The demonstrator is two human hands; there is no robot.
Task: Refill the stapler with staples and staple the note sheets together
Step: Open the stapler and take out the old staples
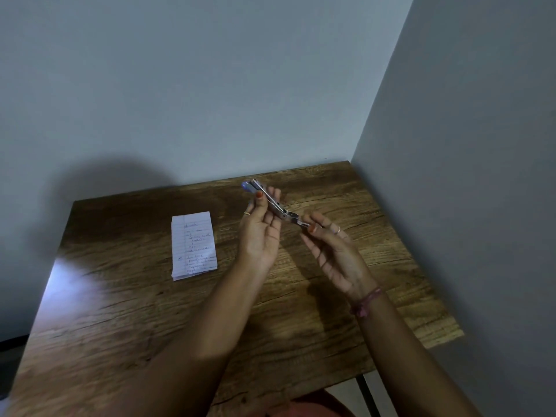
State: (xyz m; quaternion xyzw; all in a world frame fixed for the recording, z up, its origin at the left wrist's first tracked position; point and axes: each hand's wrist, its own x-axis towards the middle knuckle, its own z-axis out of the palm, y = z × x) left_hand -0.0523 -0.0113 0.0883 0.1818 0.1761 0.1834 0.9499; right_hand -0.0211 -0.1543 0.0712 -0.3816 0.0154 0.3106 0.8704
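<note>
Stapler [272, 203] gripped by left hand [261, 228], right hand [331, 248] pinching end

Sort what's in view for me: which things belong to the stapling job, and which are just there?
Belongs to the job:
- stapler, opened, held in the left hand
- its rear metal end, pinched by the right hand
- note sheets, lying on the table

Just there:
- wooden table
- wrist band

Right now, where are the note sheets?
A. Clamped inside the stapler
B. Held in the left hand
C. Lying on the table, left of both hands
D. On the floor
C: the note sheets lie flat on the table, untouched, while the left hand and right hand hold the stapler above it.
</note>
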